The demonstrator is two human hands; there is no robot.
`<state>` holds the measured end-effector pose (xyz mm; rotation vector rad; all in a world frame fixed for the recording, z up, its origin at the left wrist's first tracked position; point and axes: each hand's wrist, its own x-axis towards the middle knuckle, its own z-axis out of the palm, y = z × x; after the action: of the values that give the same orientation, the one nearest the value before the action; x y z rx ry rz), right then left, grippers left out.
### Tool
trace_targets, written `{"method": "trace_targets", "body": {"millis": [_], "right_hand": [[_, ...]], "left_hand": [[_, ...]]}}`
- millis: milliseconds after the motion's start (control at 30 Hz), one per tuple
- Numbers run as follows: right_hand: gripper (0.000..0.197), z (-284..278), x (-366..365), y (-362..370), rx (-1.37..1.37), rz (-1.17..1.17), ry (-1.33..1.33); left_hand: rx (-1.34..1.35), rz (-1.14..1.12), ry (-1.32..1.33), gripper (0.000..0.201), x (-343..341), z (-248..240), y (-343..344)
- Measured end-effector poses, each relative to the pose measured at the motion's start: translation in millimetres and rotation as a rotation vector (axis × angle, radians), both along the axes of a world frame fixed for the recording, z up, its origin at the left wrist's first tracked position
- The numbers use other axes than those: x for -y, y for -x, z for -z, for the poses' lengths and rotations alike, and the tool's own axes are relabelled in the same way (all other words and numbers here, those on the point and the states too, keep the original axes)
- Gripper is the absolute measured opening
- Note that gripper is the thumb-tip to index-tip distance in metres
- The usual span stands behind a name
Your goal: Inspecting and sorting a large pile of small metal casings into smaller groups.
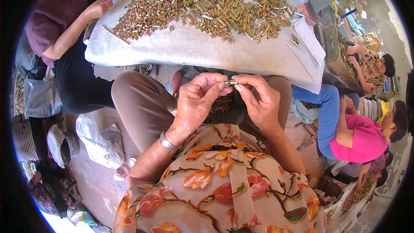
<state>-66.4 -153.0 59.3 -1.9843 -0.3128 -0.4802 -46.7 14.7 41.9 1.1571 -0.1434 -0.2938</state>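
Note:
Above my lap, both hands pinch one short, brass-coloured metal bolt [230, 82] held level. My left hand [197, 99] grips its left end between thumb and forefinger. At its right end, the thumb and forefinger of my right hand [260, 99] are closed. The fingertips hide most of the bolt. Beyond my hands, a large heap of similar bolts [241, 2] lies on the cloth-covered table [189, 49]. Small coppery nuts [144, 15] are piled at the heap's left side.
A co-worker in purple [60, 21] sits at the table's left. Others sit at the right, one in pink [358, 136]. A thin stick [115, 34] and papers [308, 39] lie on the table. A white plastic bag [101, 142] rests on the brick floor.

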Motion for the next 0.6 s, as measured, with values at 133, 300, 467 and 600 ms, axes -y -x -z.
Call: {"method": "trace_targets", "body": {"millis": [133, 300, 467, 600], "right_hand": [[0.014, -2, 10, -1, -0.070, -0.084, 0.025], [0.016, -5, 17, 3, -0.474, -0.271, -0.416], [0.016, 2, 13, 9, -0.622, -0.333, -0.660], [0.017, 7, 6, 12, -0.599, -0.239, -0.727]], "left_hand": [[0.059, 0.045, -0.041, 0.019, -5, -1, -3], [-0.119, 0.314, 0.129, 0.018, -15, 5, -17], [-0.259, 0.510, 0.532, 0.016, -9, 29, -17], [-0.267, 0.452, 0.546, 0.015, -2, 31, -16]]}}
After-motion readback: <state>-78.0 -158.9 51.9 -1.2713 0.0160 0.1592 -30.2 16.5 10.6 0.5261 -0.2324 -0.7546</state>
